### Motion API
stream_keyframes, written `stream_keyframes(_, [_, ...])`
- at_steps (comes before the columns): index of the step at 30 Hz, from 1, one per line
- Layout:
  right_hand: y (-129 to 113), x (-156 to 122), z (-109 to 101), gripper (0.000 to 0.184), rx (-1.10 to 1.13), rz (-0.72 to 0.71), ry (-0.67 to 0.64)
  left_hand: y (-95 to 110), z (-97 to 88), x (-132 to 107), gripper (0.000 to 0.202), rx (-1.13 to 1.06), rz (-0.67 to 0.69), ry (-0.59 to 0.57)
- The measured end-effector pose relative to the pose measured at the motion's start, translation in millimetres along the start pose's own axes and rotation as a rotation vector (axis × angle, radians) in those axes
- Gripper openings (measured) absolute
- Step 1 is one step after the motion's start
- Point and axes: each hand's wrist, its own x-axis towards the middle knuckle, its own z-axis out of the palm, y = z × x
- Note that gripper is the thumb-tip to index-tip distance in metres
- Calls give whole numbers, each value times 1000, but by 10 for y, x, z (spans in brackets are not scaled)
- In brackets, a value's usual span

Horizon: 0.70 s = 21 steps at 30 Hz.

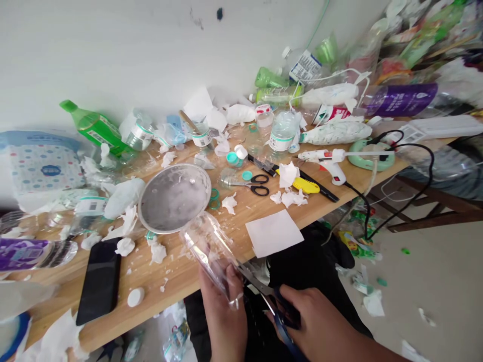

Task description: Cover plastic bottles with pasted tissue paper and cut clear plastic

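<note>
My left hand (223,306) is closed around the lower end of a clear, cut plastic bottle (209,241), which tilts up and left over the front edge of the table. In my right hand (313,317) is a pair of scissors (277,306) with dark blue handles. The blades are parted and reach the bottle's cut edge beside my left thumb. A metal bowl (174,198) with whitish liquid stands just behind the bottle. A white sheet of paper (274,233) lies to the right of it.
Black-handled scissors (256,185), a yellow utility knife (302,184) and a white glue gun (328,161) with its cable lie behind. A phone (98,279) rests at left. Bottles, including a green one (98,129), and crumpled tissue crowd the wooden table (162,296). Scraps litter the floor (426,266).
</note>
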Motion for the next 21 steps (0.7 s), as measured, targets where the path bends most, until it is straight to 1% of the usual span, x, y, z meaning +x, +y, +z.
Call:
stream_keyframes(6, [43,17,-3,6,-21,-36,1,29,-12,-18,66,-47,-24,11])
stream_keyframes(13, [43,37,-48,7,-78,14,-50,29,2,-56,66,-96,-28,43])
stream_keyframes(15, [38,32,-54,6,-68,12,-46,24,17,-59,67,-103,-20,48])
stream_keyframes(19, [27,2,-59,13,-52,-25,-50,19,33,-68,69,-92,14,71])
stream_keyframes(21, [20,-18,-64,9,-56,-34,-62,9,40,-96,68,-82,30,79])
